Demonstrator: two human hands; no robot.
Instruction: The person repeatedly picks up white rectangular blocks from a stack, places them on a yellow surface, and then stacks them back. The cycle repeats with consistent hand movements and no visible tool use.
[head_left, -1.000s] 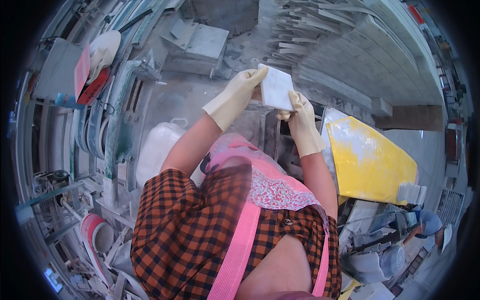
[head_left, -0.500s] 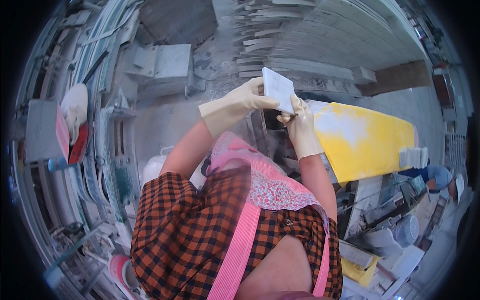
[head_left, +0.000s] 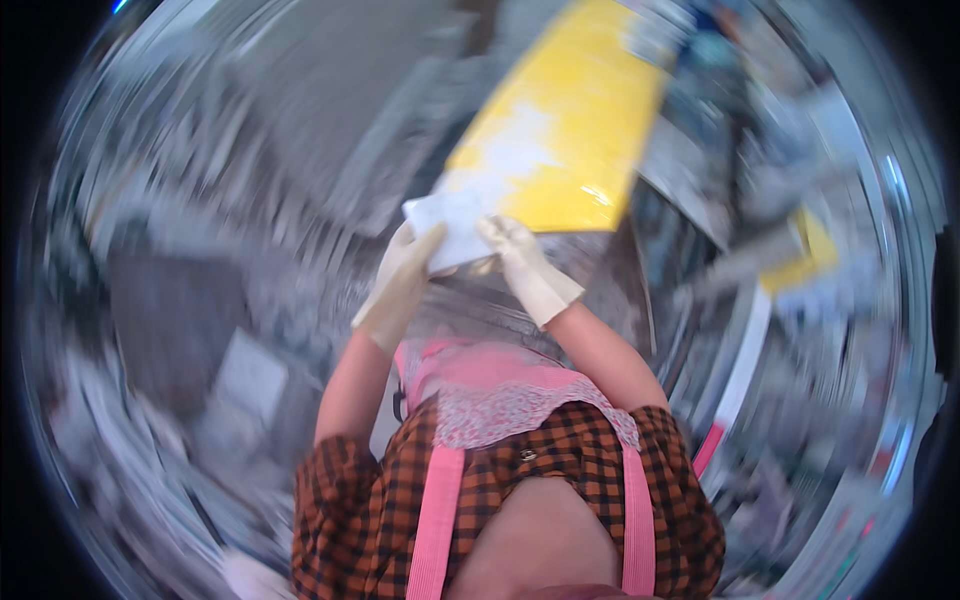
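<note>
Between my two cream-gloved hands I hold a square white tile (head_left: 455, 228) in front of my chest. My left hand (head_left: 402, 268) grips its left edge, the thumb lying over the face. On the tile's right edge my right hand (head_left: 515, 252) is closed, fingers partly curled under it. Just beyond the tile lies a long yellow sheet (head_left: 585, 130), whitened with dust at its near left part. The tile's far edge overlaps the sheet in view; I cannot tell whether they touch.
A small stack of white pieces (head_left: 655, 30) sits at the sheet's far end. Stacked grey slabs (head_left: 190, 165) show at the left, smeared by motion. A pale block (head_left: 250, 375) stands at lower left, and a smaller yellow cloth (head_left: 803, 250) lies to the right.
My body and view have turned to the right, so the yellow sheet now lies straight ahead. The tile has gone from upright to flatter, still in both hands.
</note>
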